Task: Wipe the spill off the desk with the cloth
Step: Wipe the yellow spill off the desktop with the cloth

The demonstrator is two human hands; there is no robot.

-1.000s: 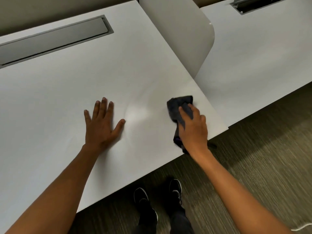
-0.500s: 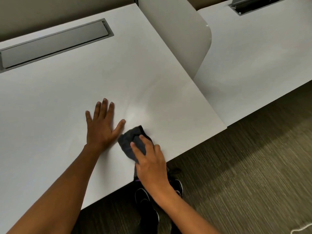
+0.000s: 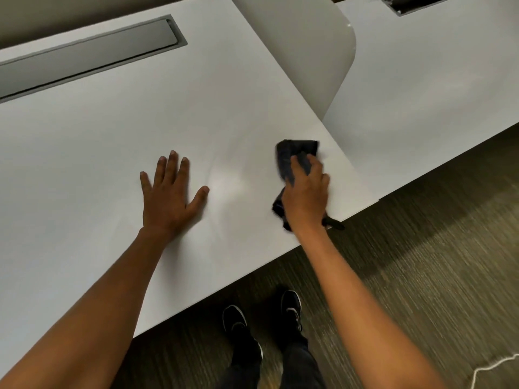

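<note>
My left hand (image 3: 168, 197) lies flat on the white desk (image 3: 112, 141), palm down, fingers straight and spread wide, thumb angled out to the right. It holds nothing.

My right hand (image 3: 306, 197) presses the dark cloth (image 3: 292, 155) onto the desk near its right front corner. The fingers bend over the bunched fabric and grip it; their tips are partly sunk in the folds, so I cannot count them cleanly. The hand and cloth are blurred. The cloth shows ahead of my fingers, and a smaller bit sticks out at the left of my wrist. A dark strip (image 3: 334, 223) pokes out beside the wrist at the desk edge; whether it is cloth or shadow I cannot tell.

Between the two hands there is a pale shiny patch (image 3: 233, 183) on the desk surface. Wet film or only glare: cannot tell. No clear edge of a spill shows.

Far left, a long grey cable hatch (image 3: 92, 54) is set into the desk, cut off by the left border. A rounded grey divider panel (image 3: 306, 51) stands at the desk's right side, its top out of view. Beyond it is a second white desk (image 3: 435, 80), with another hatch (image 3: 412, 2) mostly cropped at the top edge.

Below the desk edge: striped carpet (image 3: 421, 276), my two black shoes (image 3: 292, 304), legs cut off at the bottom. A white cord (image 3: 488, 369) curls in at the lower right corner, both ends out of view.
</note>
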